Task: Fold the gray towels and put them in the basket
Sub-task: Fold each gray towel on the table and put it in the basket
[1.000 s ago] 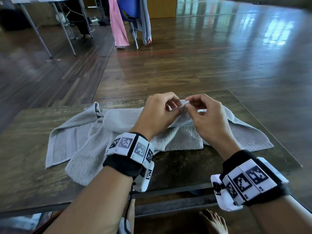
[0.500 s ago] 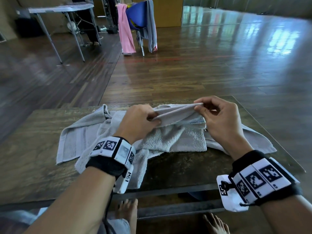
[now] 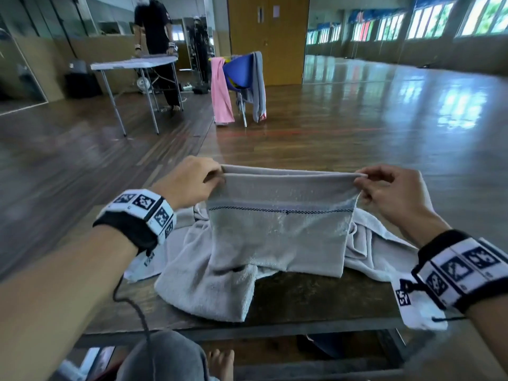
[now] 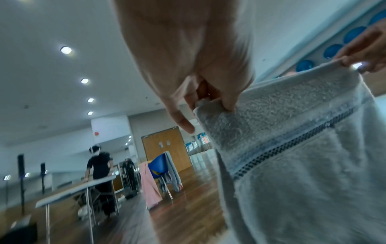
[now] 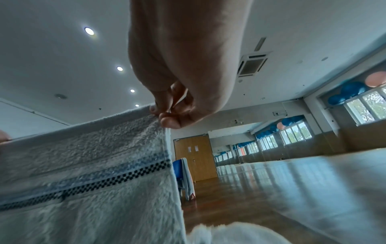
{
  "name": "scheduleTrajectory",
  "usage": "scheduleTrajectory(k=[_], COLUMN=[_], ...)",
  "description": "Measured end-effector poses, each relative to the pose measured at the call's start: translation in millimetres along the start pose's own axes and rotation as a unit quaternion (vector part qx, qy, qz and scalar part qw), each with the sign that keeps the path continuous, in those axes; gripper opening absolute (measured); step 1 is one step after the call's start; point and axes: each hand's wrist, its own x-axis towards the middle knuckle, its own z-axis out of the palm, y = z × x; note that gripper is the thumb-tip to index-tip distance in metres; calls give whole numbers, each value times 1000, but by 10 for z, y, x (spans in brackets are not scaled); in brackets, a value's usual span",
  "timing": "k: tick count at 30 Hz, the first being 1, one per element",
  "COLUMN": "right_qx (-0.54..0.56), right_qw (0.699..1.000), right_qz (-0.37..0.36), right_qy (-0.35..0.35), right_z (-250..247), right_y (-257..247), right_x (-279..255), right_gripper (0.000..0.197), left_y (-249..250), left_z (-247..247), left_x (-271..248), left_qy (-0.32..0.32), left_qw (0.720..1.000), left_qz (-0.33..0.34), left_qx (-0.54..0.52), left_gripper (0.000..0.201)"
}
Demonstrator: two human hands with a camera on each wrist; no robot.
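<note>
— So, from the head view, where is the towel (image 3: 277,232)?
— Lifted off the desk (image 3: 316,301), its top edge stretched between the left hand (image 3: 189,185) and the right hand (image 3: 390,191); its lower end lies on the desk.
— And the left wrist view?
— Left grip pinching the towel's (image 4: 292,165) corner, thumb and fingers (image 4: 229,100) pressed together on it.
— Right wrist view?
— Right fingers (image 5: 167,122) pinch the other corner of the towel (image 5: 94,181), above a dark checked stripe (image 5: 117,178).

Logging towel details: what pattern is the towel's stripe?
Dark checkered line on the towel, clearest in right wrist view.
</note>
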Motion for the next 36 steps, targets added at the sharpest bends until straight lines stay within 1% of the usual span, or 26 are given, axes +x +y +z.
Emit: scheduleTrajectory(k=[3,6,8,9,10,12,14,15,16,17,18,20,21,23,24,26,27,28,29,30,31,32,34,36], right_qx=[23,41,33,27,20,6,9,18,31,44,45,9,-15,-52,-69,-109,-119,-125,-130,-138,-154,-171,-183,-191], right_qw=[1000,999,999,999,997,994,993,994,995,997,998,999,996,979,964,925,910,901,900,903,910,918,939,953], right_qz=[5,8,-11,-28,-50,-85,-93,-87,-73,-55,-36,9,40,118,159,219,238,251,258,256,245,228,198,174], right_qy=[8,8,23,35,47,67,71,67,55,36,13,-47,-81,-156,-204,-293,-319,-330,-328,-316,-298,-275,-214,-157], right_z=[-94,-227,-322,-373,-428,-545,-681,-757,-837,-920,-1010,-1180,-1255,-1375,-1414,-1439,-1420,-1388,-1344,-1292,-1238,-1177,-1040,-873], right_y=[-264,-548,-704,-768,-820,-877,-853,-807,-746,-663,-557,-292,-151,115,233,454,537,601,651,700,747,789,860,947], right_x=[363,711,871,914,931,882,731,624,499,360,209,-97,-242,-522,-647,-846,-917,-966,-986,-982,-955,-912,-802,-682], right_gripper=[19,21,25,26,26,23,19,17,14,12,13,19,18,9,3,11,14,13,10,9,9,10,9,9], left_y=[57,127,213,259,296,352,419,461,498,533,577,644,673,708,725,742,742,743,730,712,684,650,574,483], left_z=[-351,-661,-812,-870,-911,-953,-917,-868,-795,-706,-607,-385,-269,-2,140,410,522,618,696,767,831,891,1016,1161], left_x=[242,467,589,635,668,699,639,573,491,389,276,49,-45,-187,-241,-309,-326,-335,-335,-319,-294,-262,-190,-116], left_qy=[-2,12,17,29,53,125,181,189,181,159,124,21,-38,-160,-225,-351,-405,-447,-470,-473,-457,-427,-337,-241], left_qw=[1000,1000,999,999,997,990,981,980,980,982,985,986,983,970,955,910,886,865,852,850,859,876,918,949], left_qz=[17,24,33,35,38,41,39,42,42,38,29,2,-9,-27,-36,-50,-62,-75,-86,-95,-103,-107,-114,-125], left_qx=[5,-8,-12,-17,-27,-44,-49,-54,-67,-90,-118,-168,-180,-179,-189,-215,-218,-217,-214,-211,-207,-199,-175,-160], left_gripper=[13,11,5,4,5,13,20,20,20,18,16,11,10,9,8,5,4,5,7,9,11,13,18,19])
